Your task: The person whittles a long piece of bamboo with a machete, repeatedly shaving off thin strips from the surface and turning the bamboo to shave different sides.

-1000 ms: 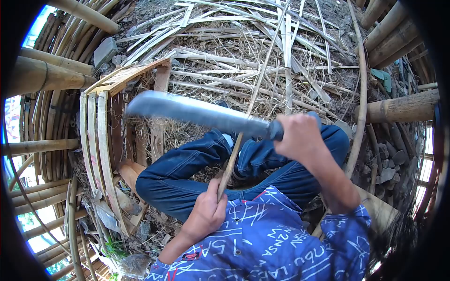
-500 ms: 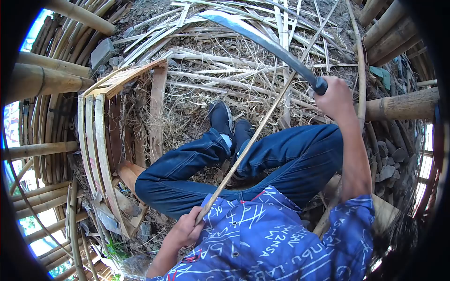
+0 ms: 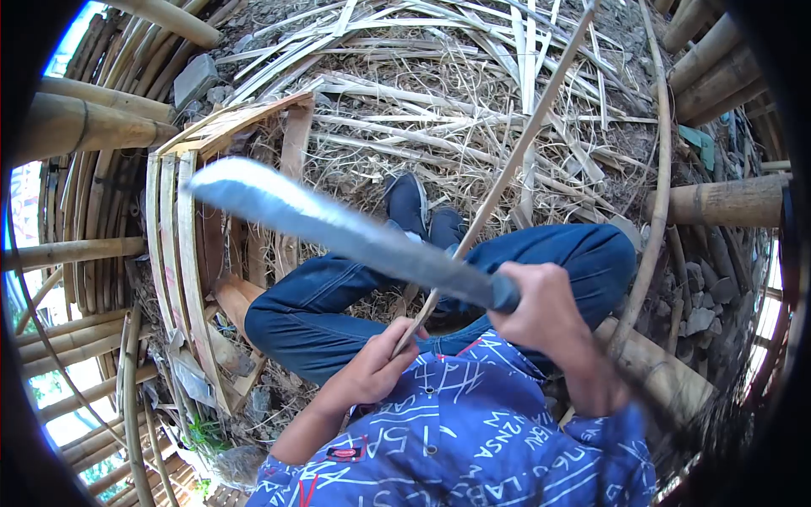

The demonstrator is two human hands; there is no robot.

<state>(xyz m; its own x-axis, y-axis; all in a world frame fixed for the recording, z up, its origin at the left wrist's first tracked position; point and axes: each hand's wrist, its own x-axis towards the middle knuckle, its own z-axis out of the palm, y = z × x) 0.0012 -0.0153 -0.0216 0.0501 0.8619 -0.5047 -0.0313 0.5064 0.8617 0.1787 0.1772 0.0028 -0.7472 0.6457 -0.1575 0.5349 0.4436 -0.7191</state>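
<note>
My right hand (image 3: 541, 306) is wrapped round the handle of a machete (image 3: 338, 226). Its long, wide blade points left and crosses in front of my legs. In my left hand (image 3: 378, 363), close to my belly, is the lower end of a thin bamboo strip (image 3: 507, 173). The strip slants up and to the right, between my knees and out past my shoes. The blade overlaps the strip in this view, a little above my left hand. My right fingers hide the machete's grip.
A wooden slatted crate (image 3: 182, 245) stands at my left. Split bamboo strips (image 3: 380, 93) and dry shavings cover the ground ahead. Thick bamboo poles (image 3: 718, 203) jut in from both sides, and a long pole (image 3: 662, 169) lies at the right. Broken stones (image 3: 699, 319) lie at the right.
The machete has come down and toward me from far out, its blade now nearer and across the strip. My left hand has shifted right and up, and the strip stands steeper.
</note>
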